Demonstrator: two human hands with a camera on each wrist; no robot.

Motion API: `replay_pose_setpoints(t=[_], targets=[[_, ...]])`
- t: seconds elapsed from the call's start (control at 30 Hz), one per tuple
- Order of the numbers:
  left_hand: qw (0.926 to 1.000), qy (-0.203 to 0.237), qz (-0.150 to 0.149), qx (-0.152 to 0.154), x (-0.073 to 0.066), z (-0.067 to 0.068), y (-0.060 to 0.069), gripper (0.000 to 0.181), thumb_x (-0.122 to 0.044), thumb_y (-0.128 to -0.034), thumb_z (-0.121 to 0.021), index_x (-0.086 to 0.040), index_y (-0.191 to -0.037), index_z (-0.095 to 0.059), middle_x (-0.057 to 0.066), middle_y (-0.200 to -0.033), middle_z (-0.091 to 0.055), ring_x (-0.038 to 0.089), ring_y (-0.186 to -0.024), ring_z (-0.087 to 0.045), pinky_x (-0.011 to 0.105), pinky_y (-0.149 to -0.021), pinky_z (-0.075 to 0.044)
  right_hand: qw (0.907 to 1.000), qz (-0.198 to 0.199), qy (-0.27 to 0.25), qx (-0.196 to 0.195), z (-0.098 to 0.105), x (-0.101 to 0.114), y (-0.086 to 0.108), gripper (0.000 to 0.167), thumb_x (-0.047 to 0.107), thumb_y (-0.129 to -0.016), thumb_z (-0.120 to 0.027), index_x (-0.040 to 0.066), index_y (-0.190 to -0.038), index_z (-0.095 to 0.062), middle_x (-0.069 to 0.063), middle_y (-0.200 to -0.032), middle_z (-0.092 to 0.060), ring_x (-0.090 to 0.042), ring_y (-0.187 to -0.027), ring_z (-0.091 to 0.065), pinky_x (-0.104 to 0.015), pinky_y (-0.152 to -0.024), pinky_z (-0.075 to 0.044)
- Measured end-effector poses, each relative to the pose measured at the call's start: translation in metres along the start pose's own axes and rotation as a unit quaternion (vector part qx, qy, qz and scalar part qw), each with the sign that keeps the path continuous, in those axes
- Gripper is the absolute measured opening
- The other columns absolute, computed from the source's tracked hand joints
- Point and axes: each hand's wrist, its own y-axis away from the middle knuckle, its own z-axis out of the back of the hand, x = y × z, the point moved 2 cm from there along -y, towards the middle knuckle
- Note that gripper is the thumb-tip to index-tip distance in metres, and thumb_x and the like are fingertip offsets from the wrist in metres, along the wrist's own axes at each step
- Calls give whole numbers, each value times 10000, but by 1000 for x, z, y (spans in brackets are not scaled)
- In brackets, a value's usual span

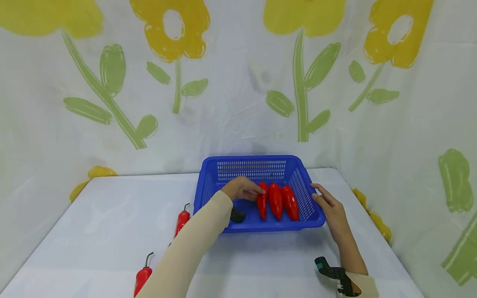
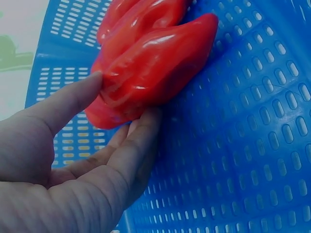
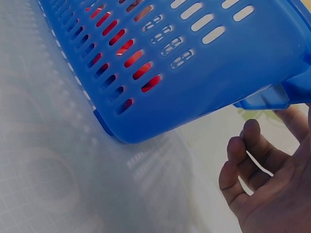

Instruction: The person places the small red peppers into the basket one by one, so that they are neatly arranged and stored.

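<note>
A blue plastic basket (image 1: 261, 227) with slotted walls holds three long red peppers, side by side toward its right half. My left hand (image 1: 242, 188) reaches inside and pinches the upper end of the leftmost red pepper (image 1: 262, 205). In the left wrist view the thumb lies against one side of that pepper (image 2: 167, 63), with fingertips under its other side. At the basket's right rim, my right hand (image 1: 331, 207) grips the edge with thumb and forefinger. Its other fingers hang loosely bent below the rim in the right wrist view.
Left of the basket, a red pepper (image 1: 181, 221) lies on the white table (image 1: 112, 219), partly behind the left sleeve. Another pepper (image 1: 142, 278) lies nearer the front. A flower-patterned curtain (image 1: 238, 82) hangs behind the basket and along the sides.
</note>
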Motion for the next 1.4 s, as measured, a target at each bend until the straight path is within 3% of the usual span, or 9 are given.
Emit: replay_pose_setpoints(t=[0.07,0.27,0.53,0.7,0.83,1.0,1.17,1.3,1.4], targets=[[10000,41,-13,22,-1,1,2,532,3,-878,-746,128,-1337,-510,247,-1200,-643,321,-1160,-629,400,-995,-509,10000,39,-43,37,-1,1,-1,596,578,-981,-526,310,-1509,-460,-167,-1366,-546,-311,-1194,-529,-213,-888,-522],[9998,25,-123,-156,-4,6,13,536,-14,-872,-759,138,-1321,-508,276,-1221,-625,346,-1146,-631,416,-989,-513,9998,131,-97,135,-4,2,-3,593,582,-982,-521,323,-1511,-454,-159,-1423,-521,-318,-1237,-524,-350,-973,-511],[9985,-273,-297,-374,-11,13,25,457,-61,-890,-746,132,-1260,-560,276,-1220,-623,323,-1034,-655,397,-966,-532,9997,237,-5,58,-4,6,-3,580,579,-983,-521,325,-1501,-468,-160,-1387,-550,-315,-1207,-548,-306,-928,-533],[9973,-54,-644,-352,-18,14,32,469,-56,-900,-733,127,-1280,-529,283,-1228,-627,360,-1093,-652,418,-952,-540,9998,190,-45,71,-4,7,-2,587,573,-982,-526,315,-1505,-465,-170,-1385,-548,-316,-1197,-545,-222,-885,-525],[9955,219,-919,15,-22,14,40,433,-50,-936,-690,147,-1290,-538,311,-1284,-593,395,-1192,-603,435,-995,-507,9998,116,-111,72,-5,6,-1,589,575,-982,-527,316,-1507,-462,-164,-1392,-542,-311,-1195,-541,-171,-851,-514],[9878,586,-1389,390,-21,20,56,400,-34,-971,-636,160,-1305,-534,327,-1316,-562,423,-1232,-568,465,-1039,-467,9999,92,-124,77,-4,4,-1,590,573,-983,-527,313,-1508,-461,-168,-1392,-540,-317,-1184,-548,-172,-837,-525],[9795,682,-1852,392,-11,35,74,367,-55,-991,-611,136,-1298,-553,263,-1230,-631,359,-1149,-634,457,-1011,-495,9998,156,-83,96,-1,1,-1,600,586,-978,-524,306,-1506,-465,-151,-1415,-531,-291,-1217,-526,-168,-875,-498],[9745,607,-2140,292,-3,48,90,357,-83,-994,-617,119,-1285,-572,230,-1211,-645,317,-1111,-655,447,-1017,-492,9997,194,-41,157,2,-2,0,600,590,-982,-512,307,-1508,-461,-135,-1457,-504,-281,-1266,-502,-264,-980,-480],[9722,552,-2267,182,2,60,104,362,-120,-993,-635,96,-1278,-580,211,-1210,-650,302,-1108,-660,414,-999,-509,9997,178,10,164,3,-1,0,602,591,-985,-504,309,-1514,-451,-147,-1460,-500,-296,-1268,-506,-259,-966,-490]])
